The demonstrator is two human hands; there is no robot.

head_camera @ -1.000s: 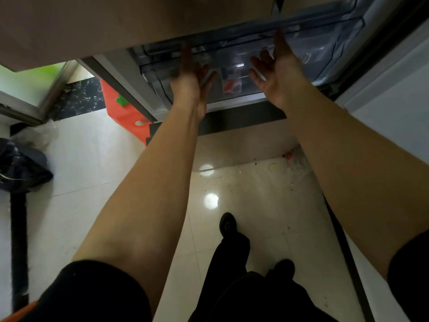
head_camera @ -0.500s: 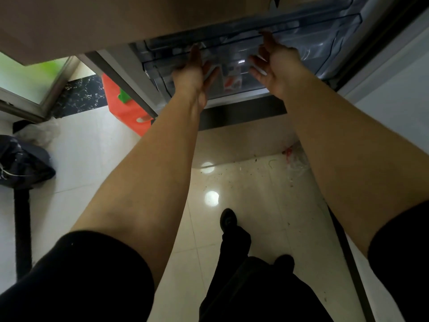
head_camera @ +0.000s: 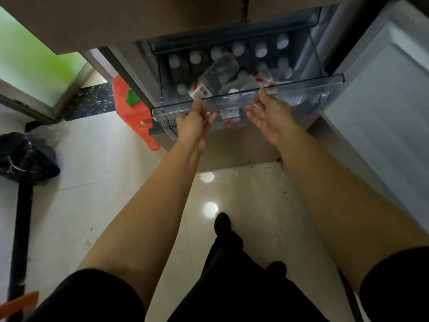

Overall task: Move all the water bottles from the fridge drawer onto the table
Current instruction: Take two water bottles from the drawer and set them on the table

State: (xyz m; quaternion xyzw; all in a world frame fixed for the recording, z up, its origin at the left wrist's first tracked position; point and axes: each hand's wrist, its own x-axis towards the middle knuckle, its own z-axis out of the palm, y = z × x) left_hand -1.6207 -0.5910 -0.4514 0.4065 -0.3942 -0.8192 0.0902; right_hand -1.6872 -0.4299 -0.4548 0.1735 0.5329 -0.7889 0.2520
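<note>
The clear plastic fridge drawer stands pulled out toward me at the bottom of the fridge. Inside are several water bottles with white caps, upright in rows, and one red-labelled bottle lying tilted on top of them. My left hand grips the drawer's front, thumb on the rim and fingers curled under the front panel. My right hand is at the front right of centre, palm turned up, thumb touching the rim and fingers relaxed in front of the panel.
The open fridge door stands close on the right. An orange plastic stool sits left of the fridge. A black bag and a black pole lie on the tiled floor at left. My feet are below the drawer.
The drawer has slid out toward me with both hands on its front, so the bottles inside now show. My right hand's fingers have loosened.
</note>
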